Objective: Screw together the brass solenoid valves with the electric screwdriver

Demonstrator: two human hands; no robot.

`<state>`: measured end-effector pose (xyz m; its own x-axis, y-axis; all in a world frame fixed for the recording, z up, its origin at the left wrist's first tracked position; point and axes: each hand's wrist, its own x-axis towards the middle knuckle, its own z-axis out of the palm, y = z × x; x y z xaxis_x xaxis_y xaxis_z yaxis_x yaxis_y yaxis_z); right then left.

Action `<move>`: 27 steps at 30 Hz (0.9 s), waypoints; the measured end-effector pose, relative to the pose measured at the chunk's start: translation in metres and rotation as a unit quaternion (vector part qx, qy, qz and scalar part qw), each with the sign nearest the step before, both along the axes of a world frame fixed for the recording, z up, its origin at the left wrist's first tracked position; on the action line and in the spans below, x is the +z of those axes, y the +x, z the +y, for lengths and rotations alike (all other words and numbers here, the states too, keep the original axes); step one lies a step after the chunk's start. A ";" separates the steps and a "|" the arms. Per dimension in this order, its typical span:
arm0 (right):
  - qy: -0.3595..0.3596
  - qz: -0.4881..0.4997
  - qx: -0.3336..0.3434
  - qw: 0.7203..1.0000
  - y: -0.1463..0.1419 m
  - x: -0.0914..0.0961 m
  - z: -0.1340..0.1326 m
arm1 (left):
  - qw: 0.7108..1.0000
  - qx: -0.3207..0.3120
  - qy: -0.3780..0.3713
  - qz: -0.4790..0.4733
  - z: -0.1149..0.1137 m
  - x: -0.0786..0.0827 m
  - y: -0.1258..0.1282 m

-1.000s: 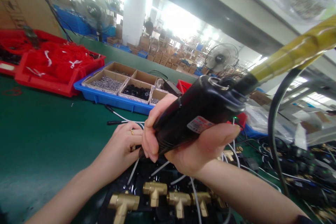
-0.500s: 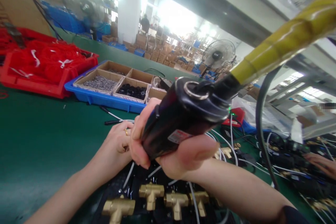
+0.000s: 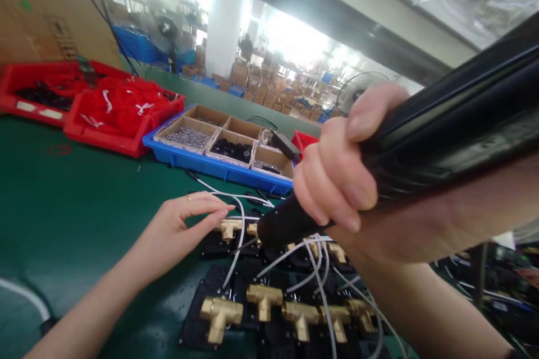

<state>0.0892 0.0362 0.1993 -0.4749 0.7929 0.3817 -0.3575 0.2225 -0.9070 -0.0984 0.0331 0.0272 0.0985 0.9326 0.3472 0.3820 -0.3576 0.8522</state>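
Black screwdriver (image 3: 442, 129) clenched in right hand (image 3: 337, 179), above green bench mat (image 3: 76, 196) in bright factory hall. Long axis runs upper right to lower left, tip down near brass tee (image 3: 228, 228). Left hand (image 3: 177, 230) unclenched, fingertips at same tee; blue tray (image 3: 219, 167) behind

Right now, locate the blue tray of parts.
Head view, centre-left: the blue tray sits on the green table, right of the red bin, beyond the left hand.
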 end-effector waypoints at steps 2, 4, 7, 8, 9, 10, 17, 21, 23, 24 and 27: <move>-0.013 0.023 -0.006 1.000 -0.009 -0.011 0.000 | 1.000 -0.021 -0.012 0.012 -0.002 -0.001 -0.007; -0.032 0.019 -0.011 0.999 -0.018 -0.030 0.001 | 0.998 -0.049 -0.015 0.022 -0.001 -0.004 -0.009; -0.011 0.022 -0.018 1.000 -0.027 -0.059 0.006 | 0.996 -0.086 -0.013 0.016 0.002 -0.009 -0.006; -0.006 0.030 -0.019 0.999 -0.028 -0.066 0.007 | 0.995 -0.093 -0.013 0.011 0.002 -0.010 -0.005; -0.007 0.037 -0.018 0.999 -0.028 -0.072 0.009 | 0.995 -0.098 -0.014 0.006 0.003 -0.012 -0.005; -0.008 0.044 -0.013 0.999 -0.027 -0.077 0.010 | 0.995 -0.100 -0.015 0.001 0.003 -0.013 -0.005; -0.005 0.049 -0.018 0.999 -0.027 -0.080 0.013 | 0.994 -0.101 -0.029 -0.026 0.004 -0.015 -0.005; -0.006 0.054 -0.016 0.998 -0.027 -0.081 0.014 | 0.994 -0.099 -0.048 -0.022 0.004 -0.014 -0.004; -0.013 0.056 -0.014 0.998 -0.027 -0.082 0.014 | 0.994 -0.097 -0.051 -0.019 0.004 -0.014 -0.005; -0.013 0.057 -0.014 0.998 -0.027 -0.083 0.014 | 0.994 -0.098 -0.051 -0.018 0.004 -0.014 -0.005; -0.006 0.053 -0.015 0.998 -0.025 -0.083 0.013 | 0.993 -0.103 -0.052 -0.006 0.003 -0.014 -0.006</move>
